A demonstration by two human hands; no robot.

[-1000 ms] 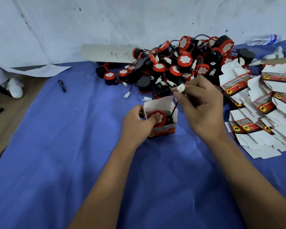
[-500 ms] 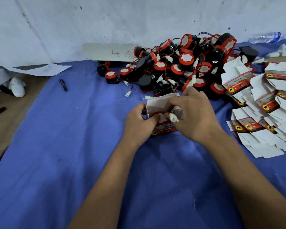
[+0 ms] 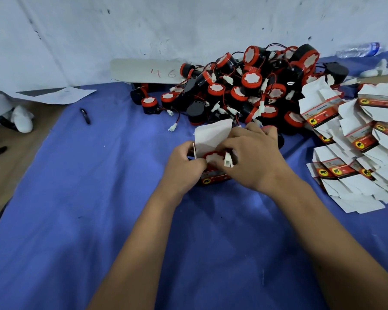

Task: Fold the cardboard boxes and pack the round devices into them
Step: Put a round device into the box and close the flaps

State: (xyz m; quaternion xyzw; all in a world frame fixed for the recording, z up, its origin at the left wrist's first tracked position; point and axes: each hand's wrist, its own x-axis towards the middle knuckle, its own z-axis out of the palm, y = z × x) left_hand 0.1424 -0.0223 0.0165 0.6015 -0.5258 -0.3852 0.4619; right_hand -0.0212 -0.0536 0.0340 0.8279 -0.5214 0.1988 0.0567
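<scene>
Now my left hand (image 3: 186,161) grips the box (image 3: 213,177) steady while my right hand (image 3: 253,157) pinches the plug (image 3: 228,159), best tucked beside the round device (image 3: 213,157) before closing the flap (image 3: 213,135).

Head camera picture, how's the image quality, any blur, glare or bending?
Head view: light is soft and even, no glare, only faint shadows under the left hand and right hand; wide-angle distortion bends the blue cloth edges and stretches the forearms; print on the box is too soft to read; the bottle at far right looks smeared.
</scene>
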